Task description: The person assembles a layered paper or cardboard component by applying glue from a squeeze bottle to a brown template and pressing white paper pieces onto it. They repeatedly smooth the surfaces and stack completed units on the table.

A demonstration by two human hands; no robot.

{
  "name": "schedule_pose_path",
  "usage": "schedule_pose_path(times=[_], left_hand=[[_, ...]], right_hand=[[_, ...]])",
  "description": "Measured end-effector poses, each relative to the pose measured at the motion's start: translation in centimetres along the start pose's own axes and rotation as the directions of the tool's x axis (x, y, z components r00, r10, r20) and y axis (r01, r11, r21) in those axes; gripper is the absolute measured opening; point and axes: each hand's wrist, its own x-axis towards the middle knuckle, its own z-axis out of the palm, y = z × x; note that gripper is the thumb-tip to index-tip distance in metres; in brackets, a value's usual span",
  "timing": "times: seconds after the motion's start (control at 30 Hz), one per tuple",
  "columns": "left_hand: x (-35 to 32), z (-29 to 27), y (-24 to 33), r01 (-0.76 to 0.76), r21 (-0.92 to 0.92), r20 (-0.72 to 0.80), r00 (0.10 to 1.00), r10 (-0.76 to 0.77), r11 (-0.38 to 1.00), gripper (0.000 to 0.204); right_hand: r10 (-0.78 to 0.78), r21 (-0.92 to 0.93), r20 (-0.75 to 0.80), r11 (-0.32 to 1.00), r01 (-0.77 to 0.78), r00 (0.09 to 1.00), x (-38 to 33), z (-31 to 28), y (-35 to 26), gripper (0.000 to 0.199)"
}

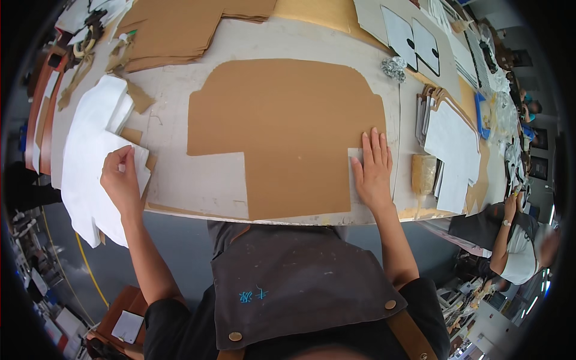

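Observation:
A large brown cut-out sheet (288, 129) with notched lower corners lies flat on the pale worktable (180, 180). My right hand (373, 168) rests flat, fingers apart, on the sheet's lower right edge and the table beside it. My left hand (122, 179) pinches the top sheet of a stack of white cut-out pieces (93, 156) at the table's left edge.
More brown sheets (174, 30) are stacked at the back left. At the right lie a white piece pile (453, 150), a yellowish block (423, 173) and crumpled foil (393, 68). Another person (510, 240) sits at the far right. A dark apron (300, 282) hangs below.

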Motion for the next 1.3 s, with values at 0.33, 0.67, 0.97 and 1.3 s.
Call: schedule_pose_path(times=[0.33,0.67,0.97,1.3], left_hand=[[0.6,-0.5,-1.6,0.011,-0.163,-0.008,1.000,-0.012,0.987,0.011],[3.2,-3.4,-1.2,0.328,-0.307,0.347,0.913,-0.216,0.894,0.020],[4.6,-4.8,-4.9,0.404,-0.587,0.453,0.882,-0.129,0.702,0.024],[5.1,-5.3,-6.2,0.474,-0.696,0.506,0.857,-0.100,0.540,0.028]], right_hand=[[-0.165,0.239,-0.081,0.954,0.180,0.983,4.0,-1.1,-4.7,0.055],[-0.687,0.536,-0.256,0.485,0.691,0.680,13.4,-0.7,-27.7,0.054],[-0.570,0.787,-0.304,0.302,0.538,0.764,14.5,3.0,-39.0,0.036],[-0.580,0.507,-0.603,0.250,0.824,0.547,14.5,2.2,-40.5,0.028]])
